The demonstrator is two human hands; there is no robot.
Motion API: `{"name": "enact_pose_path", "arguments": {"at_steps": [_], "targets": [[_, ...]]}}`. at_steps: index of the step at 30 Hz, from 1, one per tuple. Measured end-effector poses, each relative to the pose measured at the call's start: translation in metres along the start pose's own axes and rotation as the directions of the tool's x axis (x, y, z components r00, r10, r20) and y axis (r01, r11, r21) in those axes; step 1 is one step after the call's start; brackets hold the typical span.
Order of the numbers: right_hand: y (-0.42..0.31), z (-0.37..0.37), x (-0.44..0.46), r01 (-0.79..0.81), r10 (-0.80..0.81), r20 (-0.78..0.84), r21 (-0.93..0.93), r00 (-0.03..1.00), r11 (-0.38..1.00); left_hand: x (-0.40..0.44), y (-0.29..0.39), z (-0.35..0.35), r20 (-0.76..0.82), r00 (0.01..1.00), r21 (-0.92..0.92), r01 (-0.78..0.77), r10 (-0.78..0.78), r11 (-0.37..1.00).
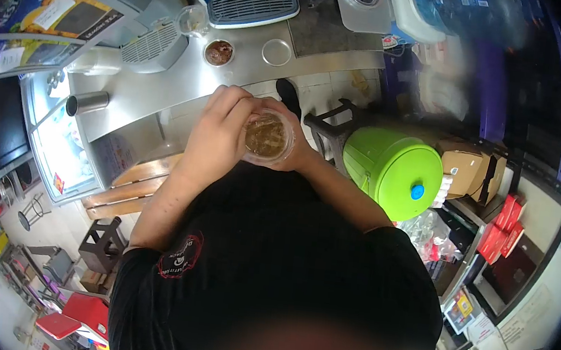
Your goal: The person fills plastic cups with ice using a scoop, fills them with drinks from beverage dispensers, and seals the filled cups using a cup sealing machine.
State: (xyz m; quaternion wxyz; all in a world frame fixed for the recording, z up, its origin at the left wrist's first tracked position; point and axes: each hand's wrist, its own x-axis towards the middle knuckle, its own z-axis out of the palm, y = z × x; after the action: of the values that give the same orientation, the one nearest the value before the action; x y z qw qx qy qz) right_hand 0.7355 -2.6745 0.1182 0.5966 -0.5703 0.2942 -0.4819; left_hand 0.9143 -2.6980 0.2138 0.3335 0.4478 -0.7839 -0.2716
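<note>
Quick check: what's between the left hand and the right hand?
A clear cup with something brown inside. In the head view, the left hand is against one side of it and the right hand against the other.

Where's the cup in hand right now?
In the head view, slightly up-left of centre, the clear cup is between the left hand and right hand, beyond the black shirt.

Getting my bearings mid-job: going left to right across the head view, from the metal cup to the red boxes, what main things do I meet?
Metal cup → brown-filled cup → held cup → green bucket → red boxes.
</note>
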Motion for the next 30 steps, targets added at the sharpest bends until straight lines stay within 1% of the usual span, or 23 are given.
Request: {"name": "enact_pose_path", "arguments": {"at_steps": [2, 4, 5, 6, 7, 8, 10, 11, 12, 14, 15, 18, 19, 22, 24, 27, 28, 30], "targets": [[-0.003, -0.003, 0.000, -0.004, 0.004, 0.000, 0.027, 1.000, 1.000, 0.001, 0.001, 0.001, 0.039, 0.999, -0.008, -0.002, 0.002, 1.000], [-0.007, -0.007, 0.001, 0.044, -0.040, 0.029, -0.142, 0.999, 0.989, 0.002, 0.001, 0.002, 0.079, 0.997, -0.016, -0.007, 0.008, 1.000], [-0.008, -0.009, 0.001, 0.055, -0.054, 0.013, -0.144, 0.998, 0.988, 0.003, 0.002, 0.002, 0.080, 0.997, -0.019, -0.001, 0.003, 1.000], [-0.008, -0.011, 0.001, 0.094, -0.090, 0.030, -0.232, 0.996, 0.968, 0.004, 0.003, 0.004, 0.082, 0.997, -0.022, 0.005, -0.003, 1.000], [-0.008, -0.013, 0.001, 0.131, -0.123, 0.047, -0.317, 0.991, 0.939, 0.003, 0.006, 0.007, 0.067, 0.997, 0.044, 0.033, -0.036, 0.999], [-0.005, -0.013, 0.000, 0.139, -0.138, 0.025, -0.317, 0.990, 0.938, 0.005, 0.011, 0.009, 0.084, 0.996, 0.050, 0.013, -0.017, 0.999], [0.003, -0.008, -0.003, 0.231, -0.270, -0.114, -0.274, 0.956, 0.934, 0.009, 0.021, 0.015, 0.064, 0.991, 0.154, 0.105, -0.116, 0.982], [0.000, -0.011, -0.005, 0.110, -0.146, -0.096, -0.312, 0.985, 0.944, 0.011, 0.021, 0.019, 0.070, 0.994, 0.166, 0.066, -0.079, 0.984], [0.002, -0.012, -0.006, 0.120, -0.163, -0.118, -0.309, 0.980, 0.943, 0.013, 0.018, 0.024, 0.088, 0.994, 0.177, 0.044, -0.060, 0.983], [0.007, -0.015, -0.006, 0.133, -0.183, -0.122, -0.333, 0.976, 0.933, 0.016, 0.013, 0.034, 0.059, 0.996, 0.237, 0.049, -0.065, 0.970], [0.010, -0.018, -0.006, 0.139, -0.193, -0.127, -0.347, 0.973, 0.928, 0.020, 0.010, 0.039, 0.038, 0.999, 0.224, 0.027, -0.037, 0.974], [0.022, -0.031, -0.011, 0.114, -0.188, -0.183, -0.355, 0.965, 0.928, 0.030, 0.004, 0.054, 0.074, 0.997, 0.207, -0.008, -0.007, 0.978], [0.026, -0.038, -0.013, 0.120, -0.208, -0.193, -0.388, 0.959, 0.914, 0.034, 0.000, 0.062, 0.081, 0.997, 0.194, -0.029, 0.014, 0.980], [0.034, -0.065, -0.015, 0.135, -0.227, -0.221, -0.364, 0.948, 0.922, 0.054, -0.002, 0.086, 0.151, 0.986, 0.179, -0.091, 0.064, 0.980], [0.036, -0.087, -0.015, 0.143, -0.237, -0.235, -0.356, 0.943, 0.924, 0.064, -0.009, 0.107, 0.181, 0.982, 0.167, -0.092, 0.061, 0.982], [0.052, -0.116, -0.018, 0.119, -0.235, -0.298, -0.360, 0.925, 0.925, 0.082, -0.017, 0.138, 0.203, 0.976, 0.098, -0.093, 0.072, 0.991], [0.060, -0.128, -0.019, 0.125, -0.240, -0.301, -0.355, 0.923, 0.926, 0.088, -0.021, 0.150, 0.207, 0.976, 0.106, -0.097, 0.074, 0.990], [0.078, -0.149, -0.024, 0.116, -0.223, -0.298, -0.338, 0.928, 0.934, 0.096, -0.032, 0.172, 0.247, 0.969, 0.048, -0.031, 0.019, 0.998]]}}
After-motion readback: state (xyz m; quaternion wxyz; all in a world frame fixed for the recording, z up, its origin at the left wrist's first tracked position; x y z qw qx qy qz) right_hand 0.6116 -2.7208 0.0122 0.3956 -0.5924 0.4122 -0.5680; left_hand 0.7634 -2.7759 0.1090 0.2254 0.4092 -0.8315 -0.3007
